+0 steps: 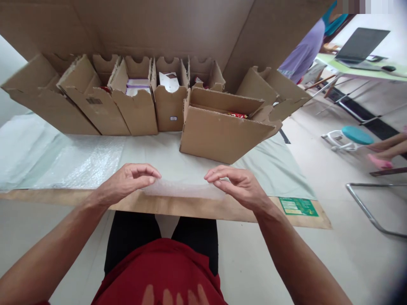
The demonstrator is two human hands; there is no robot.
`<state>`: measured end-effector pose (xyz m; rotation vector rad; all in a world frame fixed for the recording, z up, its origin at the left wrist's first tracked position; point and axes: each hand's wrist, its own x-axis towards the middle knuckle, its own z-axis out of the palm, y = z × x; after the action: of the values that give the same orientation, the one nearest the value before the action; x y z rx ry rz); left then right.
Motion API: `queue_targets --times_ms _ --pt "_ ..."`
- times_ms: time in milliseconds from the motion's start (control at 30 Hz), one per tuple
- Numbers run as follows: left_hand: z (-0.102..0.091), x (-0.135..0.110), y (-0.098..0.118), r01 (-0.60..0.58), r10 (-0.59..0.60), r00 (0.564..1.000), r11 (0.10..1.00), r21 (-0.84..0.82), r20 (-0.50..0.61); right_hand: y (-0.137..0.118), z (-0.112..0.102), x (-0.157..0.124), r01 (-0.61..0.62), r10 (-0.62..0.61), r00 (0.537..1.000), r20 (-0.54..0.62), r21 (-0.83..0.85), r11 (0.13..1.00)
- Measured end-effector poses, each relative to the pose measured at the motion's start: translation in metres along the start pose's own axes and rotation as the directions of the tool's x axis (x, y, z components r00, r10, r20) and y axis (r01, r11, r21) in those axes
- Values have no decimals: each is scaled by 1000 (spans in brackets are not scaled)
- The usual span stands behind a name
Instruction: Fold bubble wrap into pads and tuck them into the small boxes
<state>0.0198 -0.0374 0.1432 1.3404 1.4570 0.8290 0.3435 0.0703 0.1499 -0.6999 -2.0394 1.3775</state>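
A clear strip of bubble wrap stretches between my two hands, close to the front edge of the table. My left hand pinches its left end between thumb and fingers. At the other end, my right hand grips the upper corner the same way. More bubble wrap lies flat on the cloth to the left of my left hand. Beyond my right hand stands a cardboard file box, turned at an angle, with something red and shiny inside.
Several open cardboard boxes line the back, one holding white cards. A tall cardboard panel rises behind them. Off to the right are a blue-topped stool, a green table with a laptop, a metal frame and other people.
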Motion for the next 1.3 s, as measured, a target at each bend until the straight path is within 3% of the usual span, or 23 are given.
queue_targets --times_ms 100,200,300,467,533,633,733,833,933,1000,1067,1167,1233,1300 --pt "3 -3 6 -19 17 1000 994 104 23 -3 -3 -4 18 -15 999 28 -103 994" --pt "8 -5 12 -6 8 1000 983 183 -8 -5 -1 -9 4 -10 1000 -24 -248 969" --pt "13 -7 17 -65 77 996 980 190 -55 -9 3 -17 60 -61 998 9 -333 941" --pt "21 -7 28 -143 182 974 957 251 -137 -34 19 -29 239 -294 956 4 -593 769" --pt "27 -1 30 -159 208 965 947 279 -157 -42 29 -29 303 -344 938 55 -614 729" --pt "32 20 27 -169 254 942 923 347 -219 -35 46 -21 327 -224 944 242 -595 734" --pt "28 51 13 -89 254 912 888 451 -321 -15 59 -16 305 -51 923 382 -642 703" --pt "19 71 -4 0 229 883 873 488 -410 -2 57 -25 269 -23 940 341 -694 668" --pt "19 61 -13 -45 378 798 813 580 -469 2 44 -36 187 -39 975 221 -702 687" --pt "29 43 -14 -131 524 754 712 690 -397 4 40 -35 155 -57 985 160 -707 690" --pt "46 26 -16 -220 587 775 597 771 -233 10 45 -25 142 -89 990 111 -730 669" --pt "75 16 -30 -286 507 862 481 829 2 27 68 1 156 -107 988 114 -769 620" --pt "83 18 -46 -258 403 913 444 858 65 42 81 15 171 -79 985 154 -794 584" --pt "79 19 -62 -209 324 943 417 884 70 57 84 18 175 -39 982 184 -821 543"
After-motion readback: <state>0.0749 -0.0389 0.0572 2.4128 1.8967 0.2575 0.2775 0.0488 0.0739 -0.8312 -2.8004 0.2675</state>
